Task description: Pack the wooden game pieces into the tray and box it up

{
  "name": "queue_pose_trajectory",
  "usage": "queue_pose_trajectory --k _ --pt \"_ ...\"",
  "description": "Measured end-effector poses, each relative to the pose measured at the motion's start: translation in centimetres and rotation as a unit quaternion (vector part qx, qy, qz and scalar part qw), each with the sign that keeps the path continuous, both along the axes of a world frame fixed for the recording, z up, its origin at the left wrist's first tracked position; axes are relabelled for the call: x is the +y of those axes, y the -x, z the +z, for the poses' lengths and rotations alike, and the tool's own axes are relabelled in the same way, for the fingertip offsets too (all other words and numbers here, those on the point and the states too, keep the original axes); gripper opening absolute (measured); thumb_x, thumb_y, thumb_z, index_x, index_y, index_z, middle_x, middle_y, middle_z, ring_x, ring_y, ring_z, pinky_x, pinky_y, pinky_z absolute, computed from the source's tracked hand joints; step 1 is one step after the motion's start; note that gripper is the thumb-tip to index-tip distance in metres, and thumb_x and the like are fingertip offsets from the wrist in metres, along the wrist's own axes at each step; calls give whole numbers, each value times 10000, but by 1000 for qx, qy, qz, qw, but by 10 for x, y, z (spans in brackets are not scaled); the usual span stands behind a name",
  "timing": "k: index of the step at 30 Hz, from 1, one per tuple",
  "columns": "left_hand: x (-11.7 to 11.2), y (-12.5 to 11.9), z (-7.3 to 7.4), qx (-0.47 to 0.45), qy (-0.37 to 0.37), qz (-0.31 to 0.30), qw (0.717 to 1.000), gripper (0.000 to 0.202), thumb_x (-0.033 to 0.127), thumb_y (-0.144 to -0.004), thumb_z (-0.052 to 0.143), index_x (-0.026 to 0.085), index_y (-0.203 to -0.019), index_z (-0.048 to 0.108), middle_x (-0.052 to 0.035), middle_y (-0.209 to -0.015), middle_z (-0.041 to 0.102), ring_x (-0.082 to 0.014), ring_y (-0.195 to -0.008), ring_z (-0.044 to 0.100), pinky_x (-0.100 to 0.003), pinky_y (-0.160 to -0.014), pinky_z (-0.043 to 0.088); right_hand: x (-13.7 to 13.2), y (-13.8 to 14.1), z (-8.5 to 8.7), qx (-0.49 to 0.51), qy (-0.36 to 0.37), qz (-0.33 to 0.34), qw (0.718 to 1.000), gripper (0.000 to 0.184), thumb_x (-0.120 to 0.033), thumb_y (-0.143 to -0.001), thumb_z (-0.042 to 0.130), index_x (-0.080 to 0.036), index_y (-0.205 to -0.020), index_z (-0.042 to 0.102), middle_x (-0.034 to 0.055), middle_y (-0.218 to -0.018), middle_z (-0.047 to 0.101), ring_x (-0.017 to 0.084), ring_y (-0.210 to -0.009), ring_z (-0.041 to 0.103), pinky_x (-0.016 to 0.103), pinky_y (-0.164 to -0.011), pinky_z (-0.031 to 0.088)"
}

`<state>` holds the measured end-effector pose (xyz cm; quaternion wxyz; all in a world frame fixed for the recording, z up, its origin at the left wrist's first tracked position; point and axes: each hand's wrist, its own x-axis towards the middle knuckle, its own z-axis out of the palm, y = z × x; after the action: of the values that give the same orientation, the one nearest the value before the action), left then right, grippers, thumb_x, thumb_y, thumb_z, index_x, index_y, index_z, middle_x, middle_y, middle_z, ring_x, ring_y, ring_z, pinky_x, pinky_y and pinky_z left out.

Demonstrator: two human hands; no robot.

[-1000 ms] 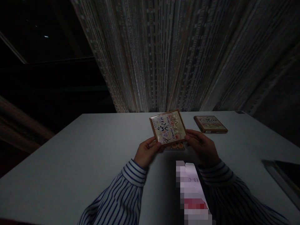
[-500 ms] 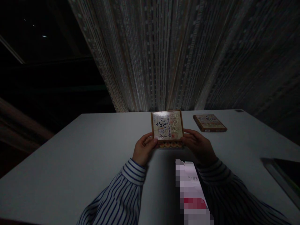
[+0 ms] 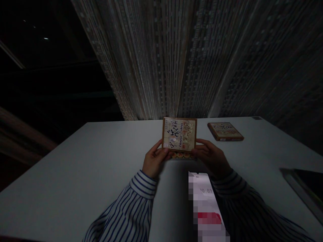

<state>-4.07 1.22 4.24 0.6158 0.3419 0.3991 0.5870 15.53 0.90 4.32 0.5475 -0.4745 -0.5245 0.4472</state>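
Note:
Over the far middle of the table, a Chinese chess box point(image 3: 179, 133) is tilted up so that its printed top faces me. My left hand point(image 3: 154, 159) is closed on its left lower corner, thumb on the front. My right hand point(image 3: 212, 157) grips the right lower corner in the same way. Below the printed panel's lower edge shows a row of round chess pieces point(image 3: 180, 155); whether they are loose or printed on the side, I cannot tell. A second, similar box point(image 3: 225, 131) lies flat to the right of my right hand.
A lit phone point(image 3: 205, 198), partly blurred out, lies on the white table point(image 3: 101, 174) beside my right forearm. Some dark flat object point(image 3: 306, 188) is at the right edge. A string curtain point(image 3: 156, 60) hangs behind the table.
The box in my hands has tilted more upright, and the glare on its top has gone. Both hands keep their grip, almost in place.

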Motion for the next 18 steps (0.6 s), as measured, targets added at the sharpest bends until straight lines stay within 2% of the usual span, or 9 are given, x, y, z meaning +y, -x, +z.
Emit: queue_pose_trajectory --k 5,13,18 --pt "2 1 2 -4 7 27 1000 636 226 -559 764 118 -1143 538 -52 -746 695 -146 -642 650 -280 -670 535 -2 2 1 12 7 30 999 470 -360 -591 711 -171 -979 526 75 -805 699 195 -738 661 336 -694 543" --pt "5 3 -2 -2 -11 53 999 559 307 -610 725 160 -1127 568 -60 -934 680 -115 -678 630 -246 -662 521 -1 0 -5 -45 -10 55 997 423 -392 -621 684 -191 -966 542 53 -796 701 190 -750 659 326 -700 536" --pt "6 3 -2 -6 -21 65 998 564 308 -609 724 161 -1130 566 -71 -960 672 -133 -723 626 -231 -637 513 -1 -1 -8 -71 -25 60 995 401 -407 -651 656 -185 -966 546 61 -813 702 192 -750 658 329 -687 530"
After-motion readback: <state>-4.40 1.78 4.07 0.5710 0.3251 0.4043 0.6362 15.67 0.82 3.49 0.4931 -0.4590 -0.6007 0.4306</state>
